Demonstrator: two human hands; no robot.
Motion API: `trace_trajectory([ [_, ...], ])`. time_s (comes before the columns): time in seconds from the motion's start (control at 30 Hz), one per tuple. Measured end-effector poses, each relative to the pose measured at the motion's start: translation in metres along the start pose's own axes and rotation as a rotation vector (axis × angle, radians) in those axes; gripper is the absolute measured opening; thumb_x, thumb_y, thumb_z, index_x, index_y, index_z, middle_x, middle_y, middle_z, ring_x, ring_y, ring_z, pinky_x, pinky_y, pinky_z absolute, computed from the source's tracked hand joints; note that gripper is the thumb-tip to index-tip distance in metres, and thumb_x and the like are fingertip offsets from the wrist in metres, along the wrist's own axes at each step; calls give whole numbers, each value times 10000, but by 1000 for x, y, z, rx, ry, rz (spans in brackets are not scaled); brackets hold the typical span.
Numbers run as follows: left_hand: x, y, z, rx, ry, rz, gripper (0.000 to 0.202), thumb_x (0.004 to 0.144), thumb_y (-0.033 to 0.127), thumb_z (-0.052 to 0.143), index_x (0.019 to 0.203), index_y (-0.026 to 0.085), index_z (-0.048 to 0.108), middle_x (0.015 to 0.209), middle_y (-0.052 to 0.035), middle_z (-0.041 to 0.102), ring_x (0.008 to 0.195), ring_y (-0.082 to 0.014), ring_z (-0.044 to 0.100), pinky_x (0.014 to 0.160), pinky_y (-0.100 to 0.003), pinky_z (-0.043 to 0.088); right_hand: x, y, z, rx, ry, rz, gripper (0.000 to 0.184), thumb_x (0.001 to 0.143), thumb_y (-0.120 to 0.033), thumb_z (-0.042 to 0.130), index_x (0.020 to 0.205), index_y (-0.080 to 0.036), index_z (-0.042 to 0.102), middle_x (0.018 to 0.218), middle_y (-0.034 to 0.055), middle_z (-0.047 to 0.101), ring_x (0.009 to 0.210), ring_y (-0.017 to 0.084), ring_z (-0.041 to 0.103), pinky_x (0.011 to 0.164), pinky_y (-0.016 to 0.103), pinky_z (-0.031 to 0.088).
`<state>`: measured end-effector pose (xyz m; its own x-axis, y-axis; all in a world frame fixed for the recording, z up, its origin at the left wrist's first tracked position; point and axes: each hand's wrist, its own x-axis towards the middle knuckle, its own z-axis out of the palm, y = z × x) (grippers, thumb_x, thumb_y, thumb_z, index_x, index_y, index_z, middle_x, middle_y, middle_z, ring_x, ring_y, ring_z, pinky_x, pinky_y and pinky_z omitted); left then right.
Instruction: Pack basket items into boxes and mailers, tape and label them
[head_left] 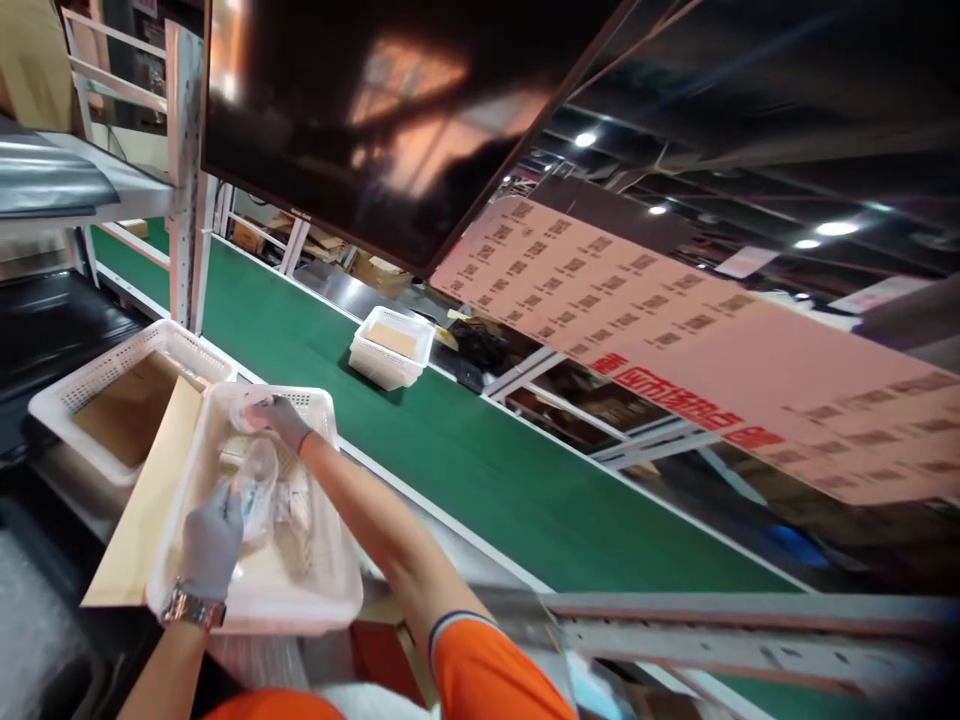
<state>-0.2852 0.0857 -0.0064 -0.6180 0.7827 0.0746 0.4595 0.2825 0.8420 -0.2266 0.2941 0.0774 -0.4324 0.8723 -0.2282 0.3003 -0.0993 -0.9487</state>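
Note:
Both my hands wear pale gloves and are inside a white plastic basket (341, 570). My left hand (214, 535), with a metal watch on the wrist, is closed on a clear plastic packet (259, 495); its contents are hard to make out. Near the basket's far left corner, my right hand (281, 418) pinches a translucent plastic piece (244, 412) whose kind I cannot tell. Other small wrapped packets (298, 500) lie beneath and beside the left hand's packet. Against the basket's left side leans a tan cardboard sheet or envelope (142, 530).
A second white basket (56, 410) with brown card inside stands at the left. Beyond runs a green conveyor belt (480, 470), carrying stacked white baskets (390, 375). A large dark screen (360, 110) and a pink board with codes (637, 320) hang above. A metal post (184, 180) rises at left.

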Motion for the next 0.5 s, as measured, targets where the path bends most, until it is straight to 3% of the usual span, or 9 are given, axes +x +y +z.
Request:
trace_trajectory([
  [0.07,2,2,-1,-45,2,-26,437,1072,405,489,1001,179,856,669,-77,745,590,-169,581,595,-274,324,-14,0,-15,55,33,-80,241,913,-322,802,1039,-130,728,832,-32,767,867,157,725,838,271,588],
  [0.13,6,3,-2,-112,17,-51,440,1060,415,489,1015,173,854,724,-88,778,636,-182,627,624,-276,378,-39,6,-30,47,21,-248,357,840,-333,824,1144,-181,715,988,-3,797,985,194,740,927,312,596],
  [0.27,16,1,-2,-179,98,-99,430,1041,385,478,989,160,841,818,-113,819,723,-206,678,676,-286,440,-90,27,-42,-412,-271,-542,457,800,-299,836,1221,-213,681,1118,51,772,1007,247,723,914,351,584],
  [0.4,16,2,-2,-37,119,-50,435,1056,375,478,989,161,851,794,-107,806,669,-189,617,649,-288,381,-104,34,-38,-870,-616,-542,409,817,-267,830,1192,-182,689,1109,97,781,946,249,711,837,328,552],
  [0.5,8,7,-5,153,71,9,441,1074,357,481,1159,162,868,776,-108,797,617,-187,568,615,-303,301,-98,29,-35,-801,-672,-380,372,771,-239,830,1124,-180,729,1014,47,778,901,231,699,810,310,537],
])
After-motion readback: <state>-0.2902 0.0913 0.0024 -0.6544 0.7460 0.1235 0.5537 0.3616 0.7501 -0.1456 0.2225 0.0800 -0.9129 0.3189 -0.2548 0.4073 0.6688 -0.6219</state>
